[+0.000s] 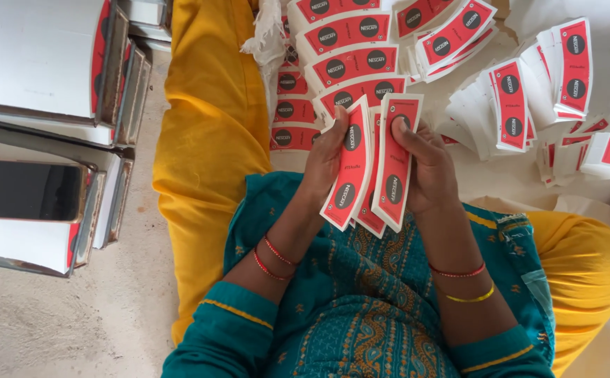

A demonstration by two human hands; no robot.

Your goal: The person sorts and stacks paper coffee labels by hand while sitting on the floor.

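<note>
A: Two hands, both closed on the stack of curved red-and-white card blanks (pixel 371 168), held upright over the lap. Left hand (pixel 326 157) pinches one side, right hand (pixel 424 171) the other, thumbs on top edges.

B: How'll they handle?

A: Prob. light, thin, bendy, slick-faced, so they'd fan or slip. Grip by the long edges, w/ thumbs squaring the top. More blank piles (pixel 347 63) on the floor ahead.

- We see bright, even daylight and only soft shadows.
- White glare washes out the upper right of the frame.
- Focus stays sharp throughout.
</note>
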